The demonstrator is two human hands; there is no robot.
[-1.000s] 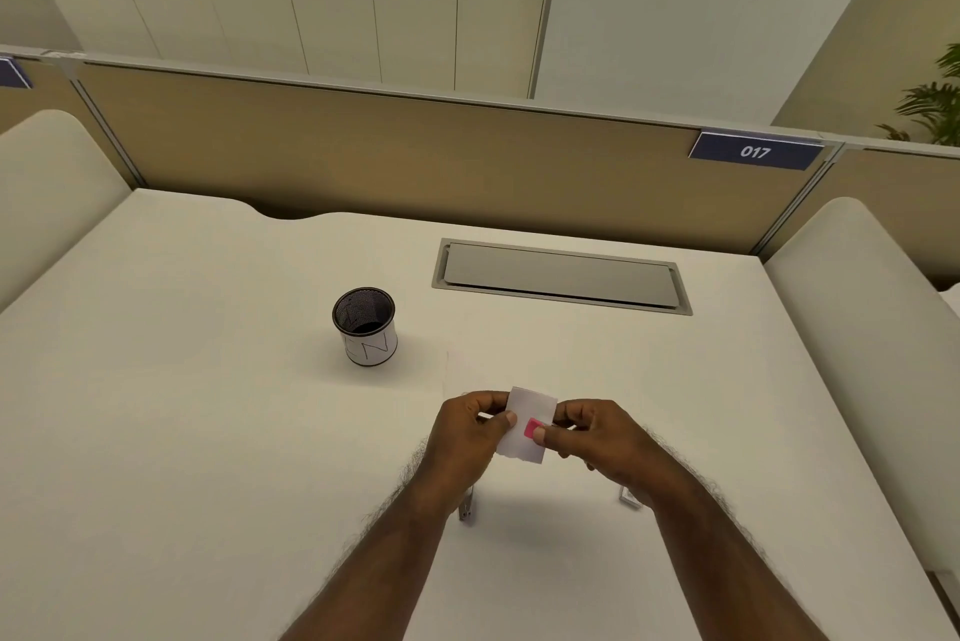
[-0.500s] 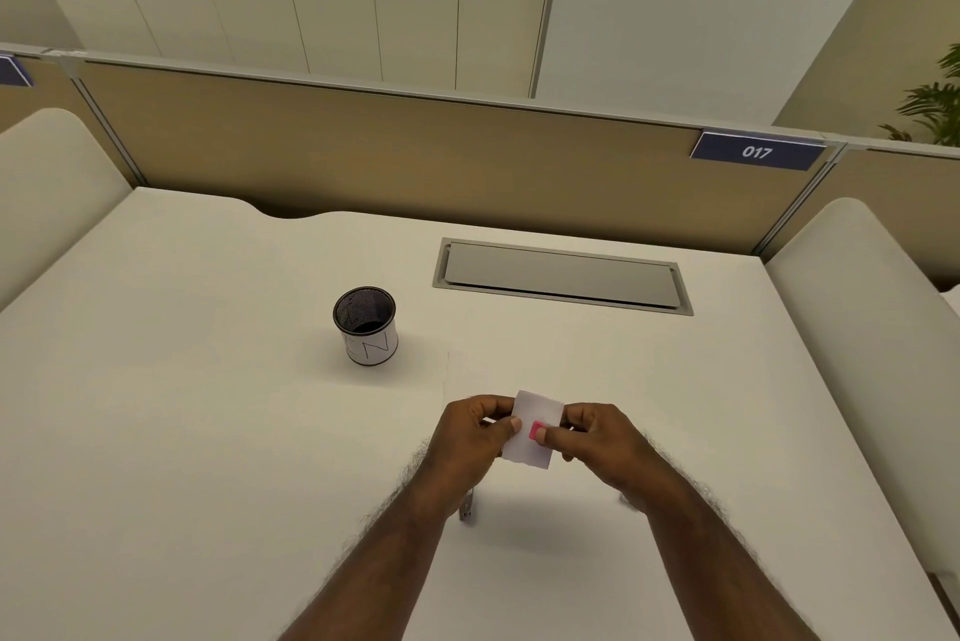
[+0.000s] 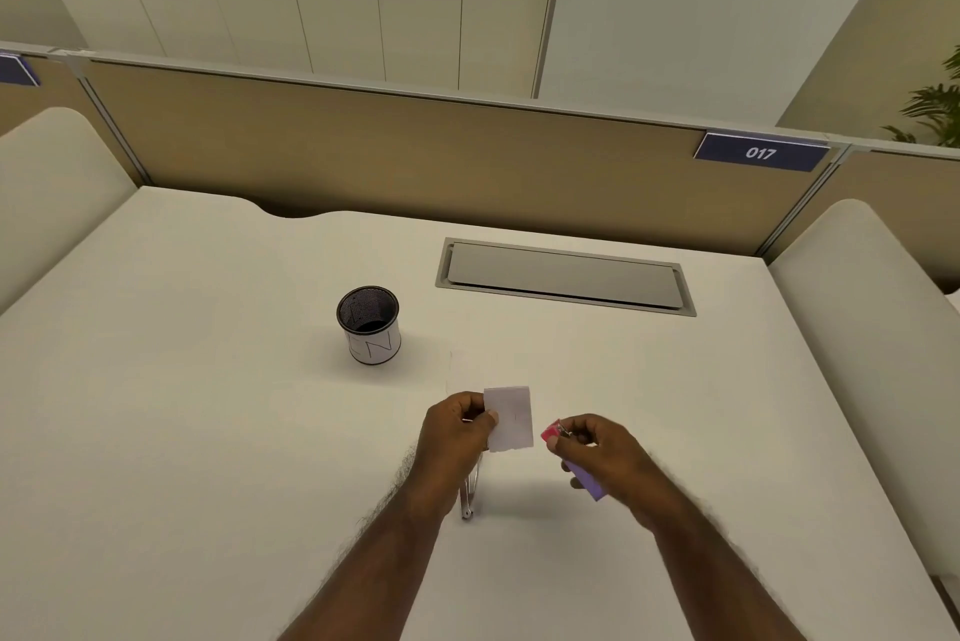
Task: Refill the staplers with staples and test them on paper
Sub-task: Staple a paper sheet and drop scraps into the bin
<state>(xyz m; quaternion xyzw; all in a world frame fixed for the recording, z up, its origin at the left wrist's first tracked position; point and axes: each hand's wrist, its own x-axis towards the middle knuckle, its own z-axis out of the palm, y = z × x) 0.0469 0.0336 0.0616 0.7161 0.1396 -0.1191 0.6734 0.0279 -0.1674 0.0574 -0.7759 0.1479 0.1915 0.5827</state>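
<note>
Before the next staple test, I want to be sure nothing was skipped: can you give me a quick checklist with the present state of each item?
1. Folded paper held in the left hand: ok.
2. Small stapler gripped in the right hand: ok.
3. Stapler clear of the paper: ok, a gap shows between them.
4. Staple in the paper: cannot tell, only a faint mark.
5. Stapler loaded: cannot tell.
6. Mesh cup out of the way: ok.

Cup (image 3: 369,326) on desk (image 3: 208,432), hatch (image 3: 563,277) right, behind it
</note>
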